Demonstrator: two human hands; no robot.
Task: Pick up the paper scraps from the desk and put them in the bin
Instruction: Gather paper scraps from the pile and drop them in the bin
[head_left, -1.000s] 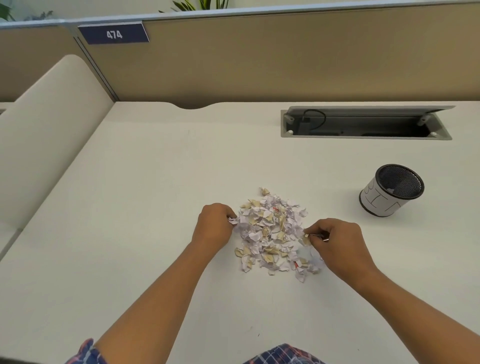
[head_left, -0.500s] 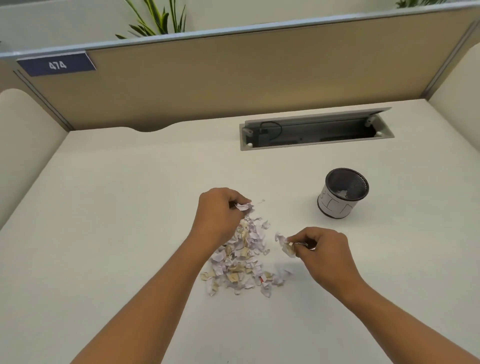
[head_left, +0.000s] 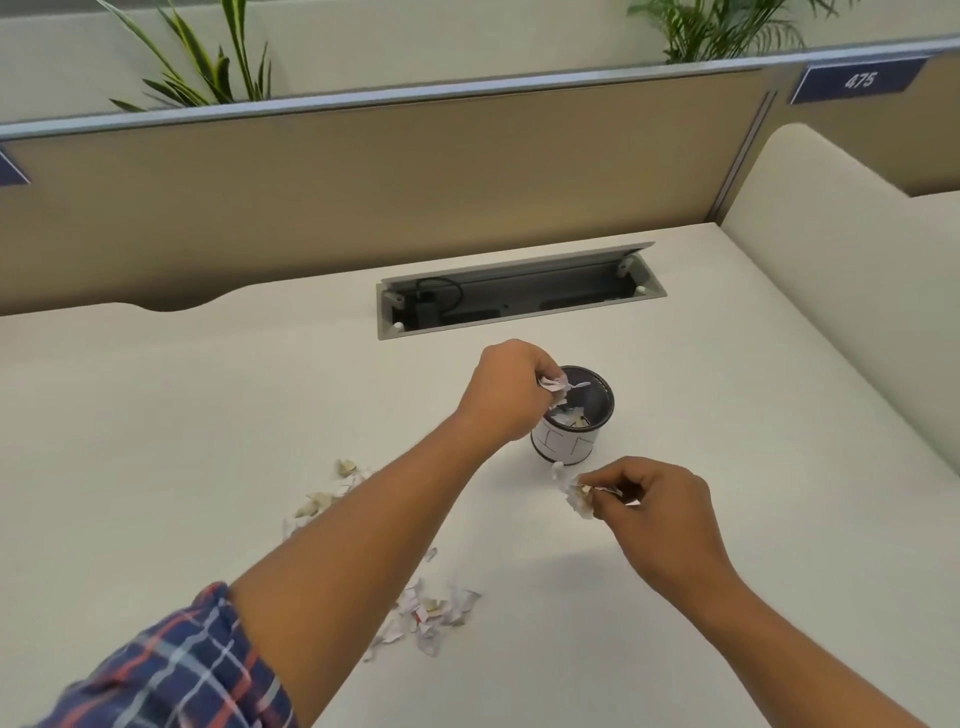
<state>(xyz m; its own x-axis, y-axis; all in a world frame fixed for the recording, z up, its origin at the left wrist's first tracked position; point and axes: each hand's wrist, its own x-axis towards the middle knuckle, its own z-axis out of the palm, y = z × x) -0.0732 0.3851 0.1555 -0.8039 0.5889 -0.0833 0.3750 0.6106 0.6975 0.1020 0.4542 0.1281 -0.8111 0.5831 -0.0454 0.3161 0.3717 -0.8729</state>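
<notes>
A small round mesh bin (head_left: 592, 415) with a white band stands on the cream desk (head_left: 156, 441), with some scraps inside it. My left hand (head_left: 506, 395) hovers at the bin's left rim, pinching white paper scraps over the opening. My right hand (head_left: 649, 506) is just in front of the bin, fingers pinched on a few white and tan scraps. The pile of paper scraps (head_left: 426, 613) lies on the desk under my left forearm, which hides part of it; more scraps (head_left: 322, 499) show on the arm's left side.
An open cable tray (head_left: 519, 296) is set into the desk behind the bin. Tan partition panels (head_left: 363, 182) close off the back, and a cream side divider (head_left: 857, 260) stands at the right. Plants rise behind the partition.
My left hand has lifted from the pile and carried scraps over to the bin's rim. My right hand has risen with its scraps to just in front of the bin. The view swung right.
</notes>
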